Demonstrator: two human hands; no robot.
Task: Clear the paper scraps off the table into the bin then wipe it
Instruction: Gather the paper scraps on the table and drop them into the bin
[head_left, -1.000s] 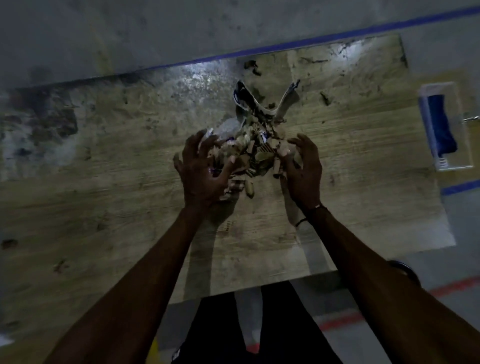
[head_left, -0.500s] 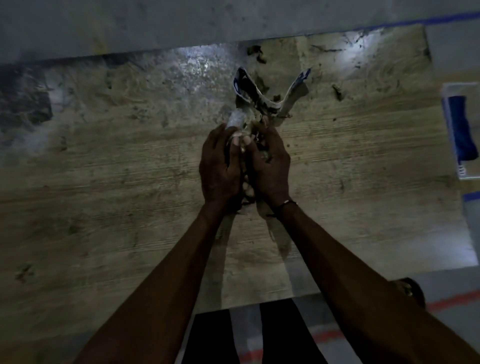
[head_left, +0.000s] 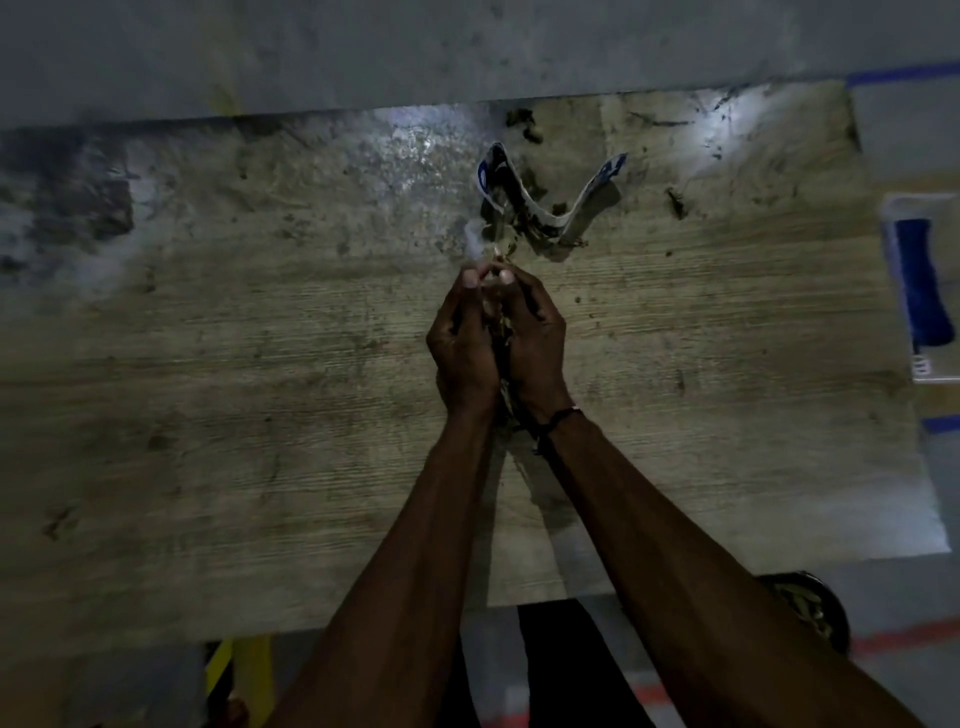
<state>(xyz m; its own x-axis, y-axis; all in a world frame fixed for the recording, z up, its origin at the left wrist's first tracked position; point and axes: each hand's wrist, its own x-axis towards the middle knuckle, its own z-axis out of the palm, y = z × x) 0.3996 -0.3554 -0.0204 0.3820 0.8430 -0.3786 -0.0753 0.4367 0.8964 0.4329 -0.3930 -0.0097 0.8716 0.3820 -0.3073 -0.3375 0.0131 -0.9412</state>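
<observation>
still on the clearing step: my left hand (head_left: 462, 338) and right hand (head_left: 535, 338) cup closed around the paper scraps (head_left: 503, 332) above the table (head_left: 260, 364); next, carry them to the bin (head_left: 810, 608).

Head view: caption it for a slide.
Both hands cup paper scraps above the wooden table; a curled strip remains.

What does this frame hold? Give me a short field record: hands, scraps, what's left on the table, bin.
left hand: cupped against the right, gripping scraps
right hand: cupped against the left, gripping scraps
paper scraps: bunched between both palms, above the table
curled paper strip: on the table beyond the hands, not held
bin: dark, round, on the floor off the table's near right corner
</observation>
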